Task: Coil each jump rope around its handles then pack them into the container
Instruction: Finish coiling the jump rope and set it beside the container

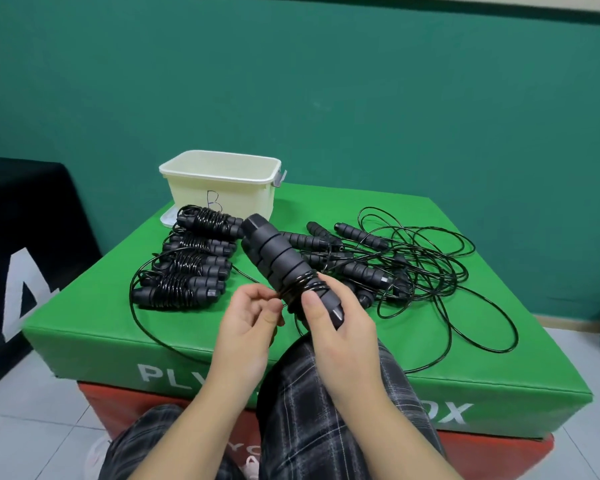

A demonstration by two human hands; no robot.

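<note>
My right hand [340, 327] grips the near end of a pair of black jump rope handles [274, 258], held together and tilted up toward the far left. A few turns of thin black cord [300, 289] wrap them near my thumb. My left hand [248, 317] pinches that cord just left of the handles. The slack loops away over the green box top toward the left. Several coiled ropes [187, 265] lie in a row at the left. A tangle of uncoiled ropes [406, 268] lies at the right. The cream container [222, 183] stands open at the back.
Everything sits on a green padded plyo box [465, 358] stacked on a red one [499, 455]. A white lid [168, 218] lies under the container's left side. A black box [21, 237] stands at the left. My knees in plaid trousers press against the box front.
</note>
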